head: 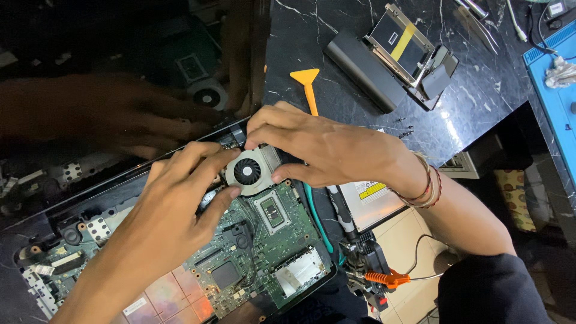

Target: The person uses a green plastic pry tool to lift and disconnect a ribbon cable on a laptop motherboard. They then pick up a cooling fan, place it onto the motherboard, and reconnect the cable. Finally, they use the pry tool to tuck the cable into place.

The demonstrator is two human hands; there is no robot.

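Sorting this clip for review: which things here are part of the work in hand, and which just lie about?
In hand:
left hand and right hand, both gripping the cooling fan
green circuit board of the opened laptop, under the fan

Lying about:
orange pry tool
drive in metal caddy
black battery bar
loose screws
optical drive
orange-handled pliers
blue mat

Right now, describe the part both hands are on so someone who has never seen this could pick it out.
Start at the opened laptop with its green circuit board on the black marble table. At the board's upper edge, the left hand and right hand pinch a small cooling fan. It is the only round black rotor in a silvery metal housing; its neighbours are flat chips.
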